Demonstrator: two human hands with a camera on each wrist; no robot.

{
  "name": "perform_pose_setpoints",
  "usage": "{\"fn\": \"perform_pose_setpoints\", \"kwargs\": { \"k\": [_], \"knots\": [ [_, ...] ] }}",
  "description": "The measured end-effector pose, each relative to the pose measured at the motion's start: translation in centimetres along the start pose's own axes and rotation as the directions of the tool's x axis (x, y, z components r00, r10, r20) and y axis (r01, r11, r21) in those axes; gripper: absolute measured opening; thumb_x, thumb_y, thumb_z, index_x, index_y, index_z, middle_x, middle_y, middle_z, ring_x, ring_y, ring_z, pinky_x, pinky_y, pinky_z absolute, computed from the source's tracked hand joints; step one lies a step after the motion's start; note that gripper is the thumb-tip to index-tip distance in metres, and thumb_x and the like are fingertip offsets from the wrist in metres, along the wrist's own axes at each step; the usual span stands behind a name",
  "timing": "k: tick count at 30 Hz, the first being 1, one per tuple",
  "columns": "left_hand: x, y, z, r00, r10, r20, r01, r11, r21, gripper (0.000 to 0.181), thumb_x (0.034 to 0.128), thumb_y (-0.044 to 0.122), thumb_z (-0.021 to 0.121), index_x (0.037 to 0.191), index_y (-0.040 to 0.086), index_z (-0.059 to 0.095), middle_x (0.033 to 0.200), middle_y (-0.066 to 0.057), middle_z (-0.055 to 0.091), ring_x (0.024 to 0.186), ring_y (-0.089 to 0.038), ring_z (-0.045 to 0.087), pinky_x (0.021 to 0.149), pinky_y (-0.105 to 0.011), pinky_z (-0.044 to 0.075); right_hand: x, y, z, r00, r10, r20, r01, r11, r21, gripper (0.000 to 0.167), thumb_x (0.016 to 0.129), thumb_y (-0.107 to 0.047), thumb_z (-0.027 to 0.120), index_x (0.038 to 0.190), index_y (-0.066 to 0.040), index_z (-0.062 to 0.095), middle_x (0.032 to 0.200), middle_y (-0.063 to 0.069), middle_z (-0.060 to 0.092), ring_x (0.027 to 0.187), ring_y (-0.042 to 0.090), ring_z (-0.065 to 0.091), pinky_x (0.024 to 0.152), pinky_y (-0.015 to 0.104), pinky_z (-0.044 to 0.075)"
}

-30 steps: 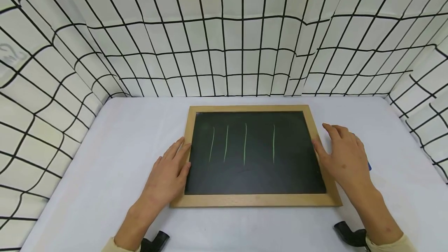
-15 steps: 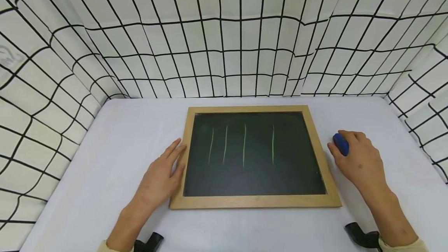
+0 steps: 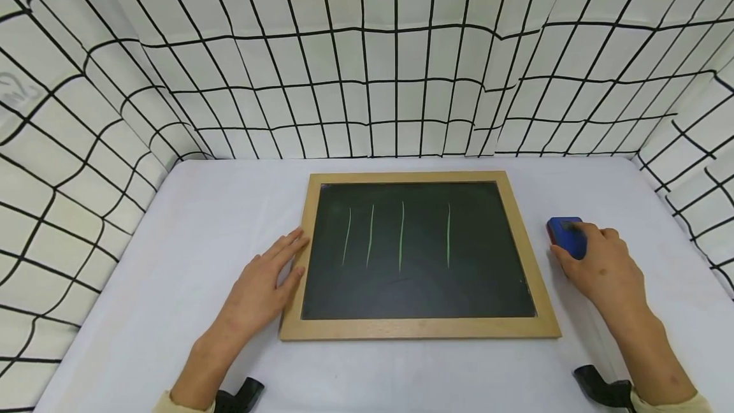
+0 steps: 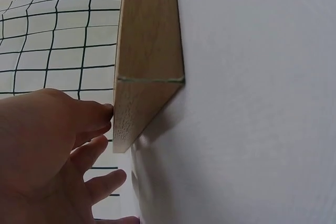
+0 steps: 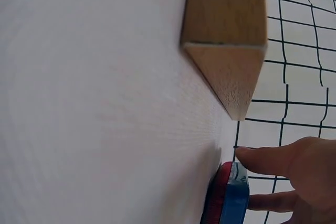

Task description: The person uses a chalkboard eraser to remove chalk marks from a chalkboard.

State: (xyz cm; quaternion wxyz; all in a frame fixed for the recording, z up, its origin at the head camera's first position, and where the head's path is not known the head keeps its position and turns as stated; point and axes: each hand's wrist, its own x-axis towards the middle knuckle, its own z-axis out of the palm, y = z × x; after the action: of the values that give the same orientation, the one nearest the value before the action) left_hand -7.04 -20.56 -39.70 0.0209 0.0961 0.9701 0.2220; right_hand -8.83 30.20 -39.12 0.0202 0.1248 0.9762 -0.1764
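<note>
Head: left hand [image 3: 258,289] is resting, spread, against the central chalkboard [image 3: 424,292]; right hand [image 3: 608,276], mid-right, is touching the blue eraser [image 3: 569,244], can't tell if pinching; black grid [image 3: 396,30] is filling top. Left wrist: wooden frame [image 4: 149,30] is blocking upper middle. Right wrist: eraser is showing, bottom.

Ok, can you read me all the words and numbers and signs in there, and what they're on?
No word, label, brand or number can be read.
Board: four green lines, no letters.
Left wall: a faint grey mark, too blurred to read.
Eraser: a dark patch, too unclear to read.
</note>
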Motion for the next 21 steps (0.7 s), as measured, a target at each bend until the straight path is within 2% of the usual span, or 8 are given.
{"fn": "perform_pose_setpoints", "kwargs": {
  "k": [9, 16, 21],
  "knots": [
    [-0.4, -0.3, 0.1, 1.0, 0.024, 0.016, -0.025, 0.999, 0.021, 0.054, 0.1078, 0.025, 0.057, 0.16, 0.022, 0.043, 0.169, -0.004, 0.04, 0.153, -0.04, 0.041, 0.118, -0.074, 0.028, 0.1, 0.4, 0.0, 1.0, 0.012, 0.029, -0.012, 1.0, 0.006, 0.076, 0.096, -0.031, 0.071, 0.152, 0.008, 0.037, 0.132, 0.049, 0.041, 0.113, 0.067, 0.05, 0.079, 0.076, 0.053],
    [-0.3, -0.4, -0.5, 0.997, 0.057, 0.049, -0.057, 0.998, 0.01, 0.054, 0.1079, 0.027, 0.057, 0.16, 0.023, 0.043, 0.17, -0.003, 0.037, 0.153, -0.04, 0.042, 0.117, -0.074, 0.029, 0.3, 0.0, -0.3, 1.0, 0.003, 0.0, -0.003, 1.0, 0.025, 0.074, 0.098, -0.03, 0.07, 0.154, 0.004, 0.038, 0.138, 0.047, 0.041, 0.12, 0.067, 0.047, 0.084, 0.079, 0.05],
    [-0.1, -0.5, -0.7, 0.996, 0.057, 0.069, -0.058, 0.998, 0.012, 0.055, 0.1068, 0.026, 0.059, 0.16, 0.022, 0.043, 0.171, -0.003, 0.035, 0.153, -0.04, 0.042, 0.117, -0.074, 0.029, 0.5, -0.5, -0.4, 0.999, -0.03, -0.032, 0.032, 0.998, 0.052, 0.072, 0.098, -0.03, 0.071, 0.154, 0.002, 0.04, 0.138, 0.045, 0.043, 0.121, 0.066, 0.048, 0.086, 0.08, 0.05]
  ]
}}
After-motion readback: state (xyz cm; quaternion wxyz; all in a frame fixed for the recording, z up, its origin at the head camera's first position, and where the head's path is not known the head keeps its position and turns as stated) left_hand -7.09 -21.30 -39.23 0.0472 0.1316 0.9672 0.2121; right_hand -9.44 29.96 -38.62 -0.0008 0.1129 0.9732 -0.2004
